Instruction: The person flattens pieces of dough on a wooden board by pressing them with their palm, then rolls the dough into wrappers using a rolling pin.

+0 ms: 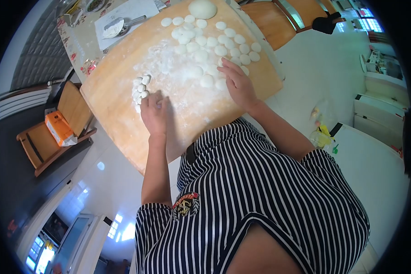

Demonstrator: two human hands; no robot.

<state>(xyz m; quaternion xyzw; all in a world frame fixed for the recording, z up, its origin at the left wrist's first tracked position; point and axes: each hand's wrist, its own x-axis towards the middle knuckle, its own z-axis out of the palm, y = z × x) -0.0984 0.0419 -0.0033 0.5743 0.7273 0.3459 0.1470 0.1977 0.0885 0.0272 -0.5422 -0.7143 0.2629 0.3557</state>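
Observation:
My left hand (154,115) rests low over the wooden board (118,100), fingers bent and a little apart, right beside a cluster of small dough pieces (142,87). Some of those pieces are partly hidden by its fingers. On the right, my right hand (239,86) is open with its fingers stretched forward. Its fingertips overlap the near edge of a group of flattened round dough wrappers (207,81). More wrappers spread toward the far side, some overlapping. White flour (169,61) is dusted over the middle of the board.
A large ball of dough (202,8) sits at the board's far edge. Beyond the far left edge, a bowl of flour (114,29) stands on white paper. One wooden chair (55,128) bears an orange package (60,128); more chairs (269,23) stand at upper right.

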